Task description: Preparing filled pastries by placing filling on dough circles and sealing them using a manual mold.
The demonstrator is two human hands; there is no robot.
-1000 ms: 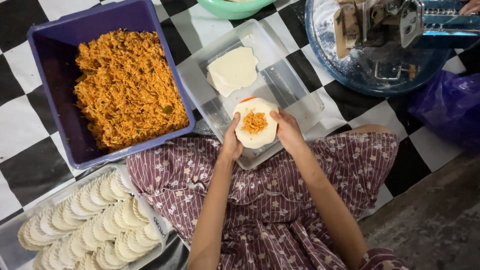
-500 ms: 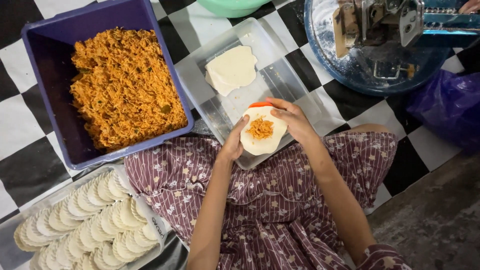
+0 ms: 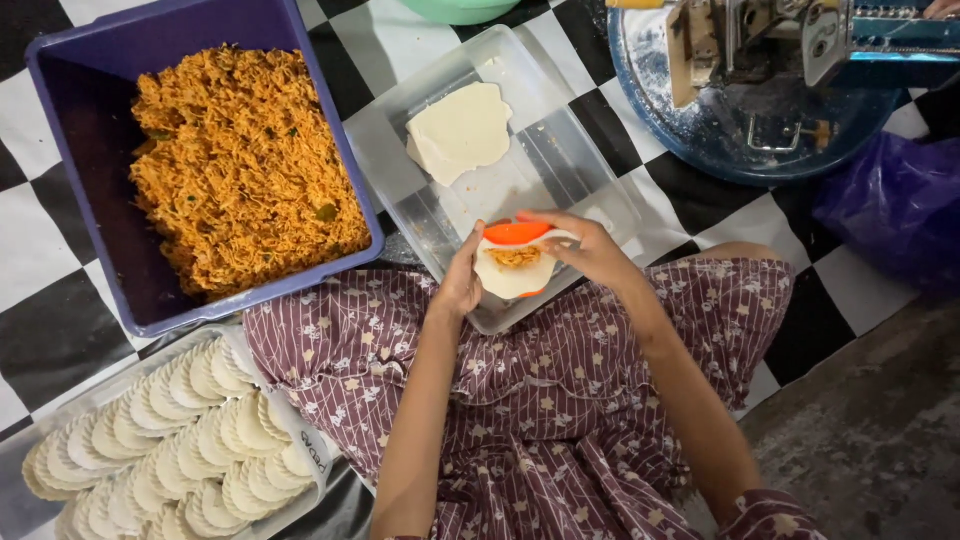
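Note:
An orange hinged dumpling press [image 3: 516, 235] lined with a round of pale dough [image 3: 510, 281] sits between both hands, a spoonful of orange shredded filling [image 3: 515, 257] in its middle. My left hand [image 3: 462, 283] holds the press's left side. My right hand [image 3: 588, 247] grips its top and right edge, folding the upper half down. Both hands hover over the near corner of a clear plastic tray [image 3: 560, 165] that holds a stack of flat dough sheets [image 3: 461, 131].
A purple tub [image 3: 75, 60] of orange shredded filling [image 3: 235, 165] stands at the left. A tray of several folded crimped pastries [image 3: 170, 430] lies at the lower left. A metal dough roller [image 3: 770, 40] on a blue round tray [image 3: 700, 140] is top right, a purple bag [image 3: 890, 210] beside it.
The press lay open and flat with the dough spread out; now my right hand has lifted its upper half and is folding it over the filling.

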